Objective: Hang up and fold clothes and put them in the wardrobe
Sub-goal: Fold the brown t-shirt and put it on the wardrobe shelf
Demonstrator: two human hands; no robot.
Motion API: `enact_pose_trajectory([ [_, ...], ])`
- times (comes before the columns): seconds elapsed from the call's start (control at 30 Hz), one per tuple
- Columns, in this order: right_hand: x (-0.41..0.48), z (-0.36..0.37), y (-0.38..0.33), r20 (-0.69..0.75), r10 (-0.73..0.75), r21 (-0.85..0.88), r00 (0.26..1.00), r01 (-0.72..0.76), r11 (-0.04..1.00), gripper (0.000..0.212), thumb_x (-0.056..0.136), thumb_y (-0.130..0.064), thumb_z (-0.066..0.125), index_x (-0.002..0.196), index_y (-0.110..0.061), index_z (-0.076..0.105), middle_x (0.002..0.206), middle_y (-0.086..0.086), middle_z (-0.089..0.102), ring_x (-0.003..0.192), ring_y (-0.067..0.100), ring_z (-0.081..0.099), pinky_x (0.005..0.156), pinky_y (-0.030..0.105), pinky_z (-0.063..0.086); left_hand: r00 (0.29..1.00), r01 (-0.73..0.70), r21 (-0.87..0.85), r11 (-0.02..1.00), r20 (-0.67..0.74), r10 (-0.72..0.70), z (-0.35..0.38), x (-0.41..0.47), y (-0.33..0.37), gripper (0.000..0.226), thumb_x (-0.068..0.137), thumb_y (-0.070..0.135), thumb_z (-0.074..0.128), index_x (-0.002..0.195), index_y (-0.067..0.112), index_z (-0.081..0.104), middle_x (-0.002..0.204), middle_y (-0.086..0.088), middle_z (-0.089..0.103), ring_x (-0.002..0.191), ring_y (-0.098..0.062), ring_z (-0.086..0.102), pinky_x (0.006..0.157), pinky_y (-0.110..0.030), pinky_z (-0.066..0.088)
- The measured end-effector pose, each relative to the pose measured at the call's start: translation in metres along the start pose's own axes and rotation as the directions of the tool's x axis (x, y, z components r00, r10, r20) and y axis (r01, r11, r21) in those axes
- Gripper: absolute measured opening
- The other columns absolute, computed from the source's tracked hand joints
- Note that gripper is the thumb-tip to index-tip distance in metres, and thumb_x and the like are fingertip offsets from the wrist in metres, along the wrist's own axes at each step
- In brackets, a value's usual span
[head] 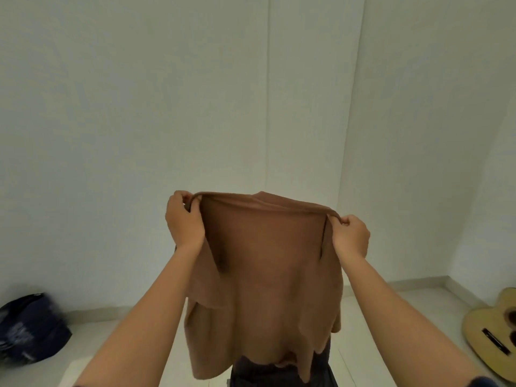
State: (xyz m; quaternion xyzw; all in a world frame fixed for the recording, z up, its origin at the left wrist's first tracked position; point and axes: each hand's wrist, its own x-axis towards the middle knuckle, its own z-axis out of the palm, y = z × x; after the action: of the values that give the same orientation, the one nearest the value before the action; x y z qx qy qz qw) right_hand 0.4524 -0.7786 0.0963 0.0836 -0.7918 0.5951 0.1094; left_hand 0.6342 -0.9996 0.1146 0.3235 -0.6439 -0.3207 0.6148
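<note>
A white wall [139,107] fills most of the view, and no wardrobe is seen. In front of it a brown T-shirt [265,269] is held up in the air, spread wide and hanging free; its lower edge falls unevenly over some dark cloth [279,372] that cannot be identified. A dark bag [30,331] lies on the floor at the far left, and an acoustic guitar [494,336] at the far right.

One end of the shirt's top edge is gripped by the left hand [184,222], fingers curled round the fabric; the other end is pinched by the right hand [350,236], which sits a little lower.

The step is judged to be the shaking-out before folding or hanging. It would be done well if the top edge were brought level and kept taut, and the bunched hem allowed to drop straight.
</note>
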Motion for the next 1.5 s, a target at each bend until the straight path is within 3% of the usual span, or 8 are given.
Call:
enact_pose_trajectory([
  [0.1, -0.010, 0.003, 0.004, -0.009, 0.009, 0.005, 1.000, -0.009, 1.000, 0.033, 0.093, -0.028, 0.052, 0.064, -0.015, 0.042, 0.066, 0.000, 0.047, 0.070, 0.025, 0.046, 0.051, 0.032, 0.026, 0.999, -0.012, 0.023, 1.000, 0.038, 0.011, -0.007, -0.003, -0.017, 0.011, 0.093, 0.017, 0.054, 0.091, 0.008, 0.058, 0.091, -0.006, 0.060, 0.084, -0.020, 0.053, 0.075, -0.023, 0.037],
  [0.27, -0.028, 0.011, 0.015, 0.058, 0.083, 0.085, 0.995, -0.088, 0.992, 0.014, 0.097, -0.016, 0.044, 0.089, -0.007, 0.049, 0.088, 0.009, 0.051, 0.083, 0.021, 0.046, 0.067, 0.025, 0.028, 0.996, 0.048, 0.070, 0.996, 0.067, -0.052, -0.010, -0.023, -0.032, 0.018, 0.098, 0.016, 0.042, 0.101, 0.005, 0.057, 0.098, -0.004, 0.059, 0.088, -0.017, 0.052, 0.081, -0.026, 0.039],
  [0.4, -0.042, 0.004, 0.033, 0.086, 0.020, 0.024, 0.996, -0.023, 0.999, 0.018, 0.096, -0.017, 0.048, 0.080, -0.008, 0.050, 0.072, 0.001, 0.049, 0.076, 0.021, 0.046, 0.061, 0.029, 0.029, 0.982, 0.148, 0.142, 0.979, 0.099, -0.163, -0.015, -0.039, -0.039, 0.024, 0.101, 0.014, 0.031, 0.108, 0.001, 0.050, 0.106, -0.011, 0.054, 0.093, -0.022, 0.050, 0.083, -0.031, 0.039],
  [0.67, -0.039, -0.028, 0.039, 0.068, -0.064, -0.036, 0.996, 0.066, 0.997, 0.022, 0.091, -0.023, 0.058, 0.076, -0.006, 0.061, 0.077, 0.006, 0.059, 0.074, 0.021, 0.050, 0.064, 0.026, 0.030, 0.929, -0.228, 0.514, 0.827, 0.370, 0.026, -0.043, -0.083, -0.033, 0.020, 0.089, 0.016, 0.050, 0.105, 0.005, 0.051, 0.107, -0.011, 0.049, 0.101, -0.027, 0.046, 0.090, -0.037, 0.034],
  [0.9, -0.054, -0.084, 0.068, 0.275, -0.145, -0.031, 0.951, 0.159, 0.987, 0.016, 0.092, -0.015, 0.056, 0.091, -0.004, 0.066, 0.088, 0.005, 0.062, 0.082, 0.018, 0.052, 0.071, 0.024, 0.034, 0.964, -0.133, 0.576, 0.807, 0.263, -0.029, -0.071, -0.153, -0.022, 0.024, 0.098, 0.015, 0.041, 0.105, 0.001, 0.060, 0.105, -0.017, 0.059, 0.097, -0.035, 0.054, 0.088, -0.043, 0.039],
  [1.23, -0.124, -0.197, 0.140, 0.597, -0.304, 0.114, 0.743, 0.297, 0.948, 0.012, 0.094, -0.023, 0.055, 0.097, -0.018, 0.065, 0.092, -0.006, 0.063, 0.090, 0.014, 0.057, 0.079, 0.023, 0.040, 0.985, 0.124, 0.441, 0.889, -0.164, -0.055, -0.157, -0.316, 0.046, 0.023, 0.097, 0.010, 0.044, 0.107, -0.001, 0.061, 0.103, -0.022, 0.052, 0.094, -0.033, 0.050, 0.077, -0.016, 0.025],
  [1.4, -0.179, -0.213, 0.150, 0.794, -0.346, 0.247, 0.499, 0.254, 0.935, 0.016, 0.092, -0.022, 0.058, 0.102, -0.015, 0.068, 0.094, -0.008, 0.065, 0.090, 0.006, 0.058, 0.074, 0.005, 0.037, 0.967, 0.171, 0.551, 0.817, -0.253, -0.032, -0.227, -0.358, 0.067, 0.023, 0.097, 0.012, 0.044, 0.109, 0.003, 0.062, 0.109, -0.020, 0.047, 0.097, -0.033, 0.047, 0.087, -0.030, 0.035],
  [1.5, -0.212, -0.214, 0.149, 0.860, -0.357, 0.338, 0.366, 0.117, 0.934, 0.014, 0.091, -0.019, 0.061, 0.100, -0.013, 0.069, 0.092, -0.005, 0.068, 0.089, 0.005, 0.061, 0.078, 0.011, 0.043, 0.941, 0.220, 0.582, 0.783, -0.339, -0.012, -0.266, -0.373, 0.078, 0.025, 0.098, 0.014, 0.043, 0.112, 0.002, 0.061, 0.113, -0.019, 0.046, 0.099, -0.033, 0.048, 0.091, -0.034, 0.039],
])
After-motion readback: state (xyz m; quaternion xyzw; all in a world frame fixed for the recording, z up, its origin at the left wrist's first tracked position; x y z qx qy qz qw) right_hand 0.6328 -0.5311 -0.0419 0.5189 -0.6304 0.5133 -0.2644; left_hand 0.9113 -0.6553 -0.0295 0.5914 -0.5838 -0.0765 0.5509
